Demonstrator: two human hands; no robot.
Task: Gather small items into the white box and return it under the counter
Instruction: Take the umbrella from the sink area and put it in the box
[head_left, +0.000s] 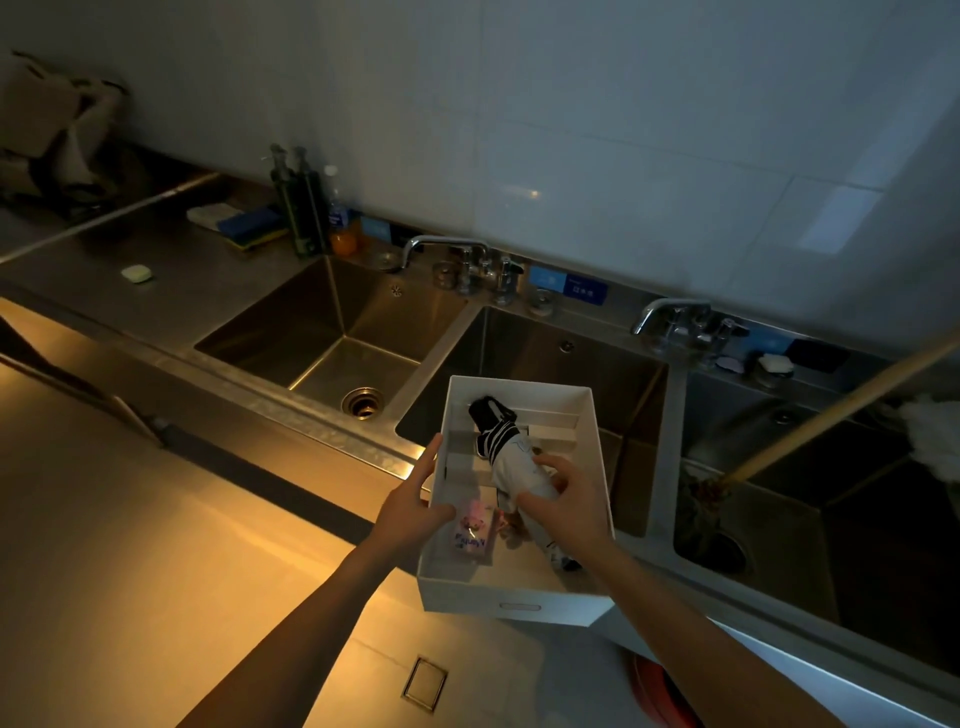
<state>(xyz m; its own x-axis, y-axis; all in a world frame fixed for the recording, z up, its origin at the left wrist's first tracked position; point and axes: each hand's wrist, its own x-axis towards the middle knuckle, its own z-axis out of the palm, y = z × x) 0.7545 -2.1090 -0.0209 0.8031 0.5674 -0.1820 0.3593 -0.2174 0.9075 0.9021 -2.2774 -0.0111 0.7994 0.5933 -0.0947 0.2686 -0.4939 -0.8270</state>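
Our left hand (413, 501) grips the wall of the white box (511, 597); fingers (555, 462) of our right hand (569, 501) curl round a black-and-white bundle (511, 460) inside.

My left hand (415, 501) grips the left wall of the white box (519, 597), thumb inside, fingers outside. The box sits over the front edge of the steel counter (171, 306), before the middle sink (545, 353). My right hand (571, 499) reaches into the box and curls round a white-and-black cloth bundle (511, 462). A pink packet (470, 535) lies in the box's near-left corner, just beside my left thumb.
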